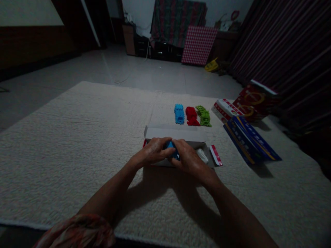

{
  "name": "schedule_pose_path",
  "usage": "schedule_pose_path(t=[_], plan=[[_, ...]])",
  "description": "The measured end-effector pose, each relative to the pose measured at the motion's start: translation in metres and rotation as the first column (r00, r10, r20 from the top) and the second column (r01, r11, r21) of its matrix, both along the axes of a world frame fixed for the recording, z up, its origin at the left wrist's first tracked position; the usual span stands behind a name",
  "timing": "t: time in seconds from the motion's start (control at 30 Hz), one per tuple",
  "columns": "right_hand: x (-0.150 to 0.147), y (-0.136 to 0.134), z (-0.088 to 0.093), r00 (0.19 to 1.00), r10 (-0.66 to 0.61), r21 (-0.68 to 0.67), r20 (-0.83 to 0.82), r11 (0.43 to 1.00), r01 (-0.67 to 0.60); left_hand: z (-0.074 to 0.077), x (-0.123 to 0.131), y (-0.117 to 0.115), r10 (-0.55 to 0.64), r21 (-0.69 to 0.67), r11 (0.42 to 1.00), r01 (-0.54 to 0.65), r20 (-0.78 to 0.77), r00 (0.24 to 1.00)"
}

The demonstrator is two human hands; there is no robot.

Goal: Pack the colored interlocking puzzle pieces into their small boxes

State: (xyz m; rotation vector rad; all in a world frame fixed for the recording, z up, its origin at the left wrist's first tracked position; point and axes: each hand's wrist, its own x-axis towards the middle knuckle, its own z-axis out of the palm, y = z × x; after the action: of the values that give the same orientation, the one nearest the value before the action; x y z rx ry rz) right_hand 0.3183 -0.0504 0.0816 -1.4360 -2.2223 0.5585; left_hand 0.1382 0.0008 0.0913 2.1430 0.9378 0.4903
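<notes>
Blue piece (170,145) sat between left hand (154,151) and right hand (188,156), both curled narrow around it, in or just above the open box (178,133) (couldn't tell). White item (202,156) lay in the box's right end; hands hid the rest. Beyond, blue set (179,113), red set (191,116) and green set (204,117) lay side by side on the mat (77,137): judged partway, three out, held piece not yet down.

We take this for a home, most likely a living room. We see a shiny floor (160,75), long dark curtains (276,41) down the right side, and a low black cabinet (161,54) by the far wall (141,15), beneath a draped plaid cloth (176,24). At its right we notice a checked cover (199,44), and nearer us a wide cream spread (77,137).
</notes>
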Motion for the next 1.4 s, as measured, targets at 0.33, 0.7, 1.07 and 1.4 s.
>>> schedule_pose_path(t=[0.33, 0.7, 1.07, 1.4], plan=[[0.002, 0.005, -0.006, 0.994, 0.113, -0.114, 0.003, 0.987, -0.112, 0.022, -0.025, 0.002, 0.015, 0.021, 1.0, -0.013, -0.054, 0.998], [-0.024, 0.029, 0.012, 0.956, 0.265, -0.37, 0.13, 0.907, -0.201, 0.018, -0.045, 0.021, 0.237, 0.081, 0.964, -0.253, 0.172, 0.956], [-0.036, 0.028, 0.002, 0.957, 0.232, -0.354, 0.174, 0.922, -0.159, 0.012, -0.045, 0.025, 0.226, 0.071, 0.967, -0.247, 0.22, 0.949], [-0.017, 0.026, 0.001, 0.933, 0.328, -0.277, 0.146, 0.919, -0.28, 0.014, -0.045, 0.026, 0.225, 0.091, 0.963, -0.253, 0.237, 0.945]])
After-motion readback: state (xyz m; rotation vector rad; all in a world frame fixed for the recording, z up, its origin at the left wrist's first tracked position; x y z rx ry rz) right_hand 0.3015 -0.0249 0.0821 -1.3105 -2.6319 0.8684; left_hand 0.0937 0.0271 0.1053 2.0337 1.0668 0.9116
